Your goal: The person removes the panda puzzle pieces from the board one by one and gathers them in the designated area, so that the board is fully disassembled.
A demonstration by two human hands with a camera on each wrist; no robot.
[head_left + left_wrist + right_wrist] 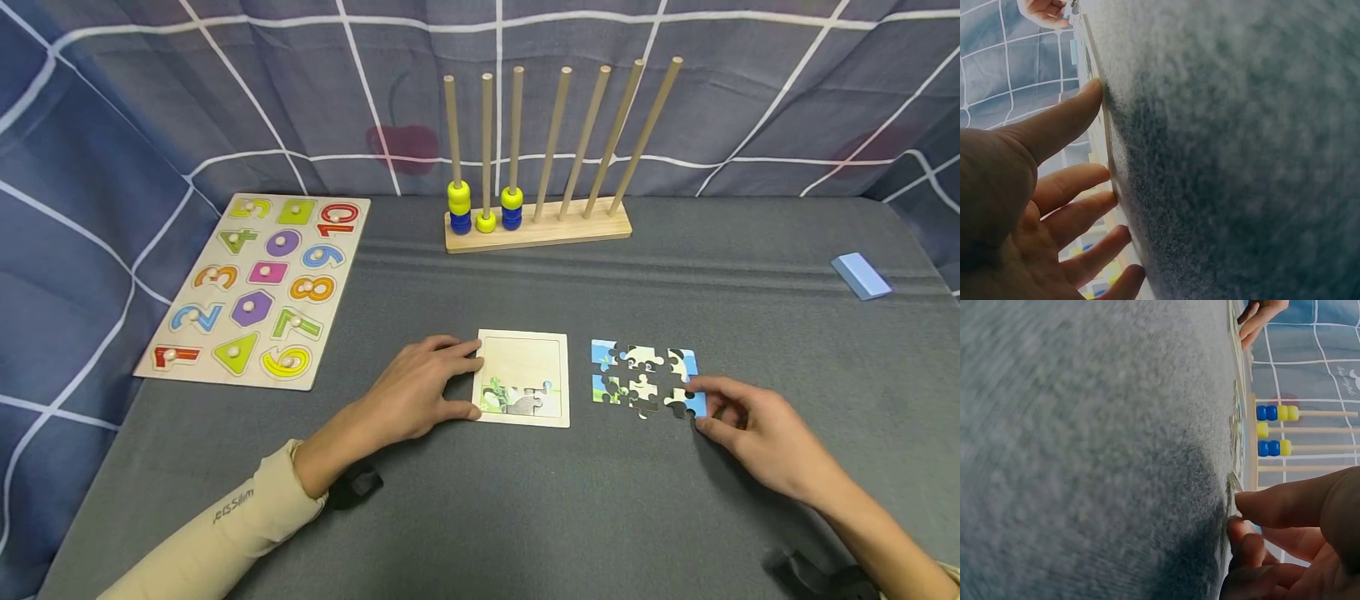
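A square wooden puzzle tray [522, 334] lies on the table, with joined picture pieces [522, 400] along its lower part. My left hand [411, 390] touches the tray's left edge with thumb and fingertips, the fingers spread and fairly straight. To the right of the tray lie several loose jigsaw pieces [642, 388] in rows, showing blue, green and black-and-white panda parts. My right hand [757, 429] pinches a blue-edged jigsaw piece [698, 404] at the lower right of these, thumb and index finger at its outer edge. The right wrist view shows the fingertips [1244, 503] low, close to the table surface.
At the left lies a number-and-shape peg board [251, 292]. Behind the tray stands a wooden rod stand [540, 236] with tall pegs and yellow and blue beads on three of them. A light blue block [861, 276] lies at the far right. Checked cloth [300, 92] hangs behind.
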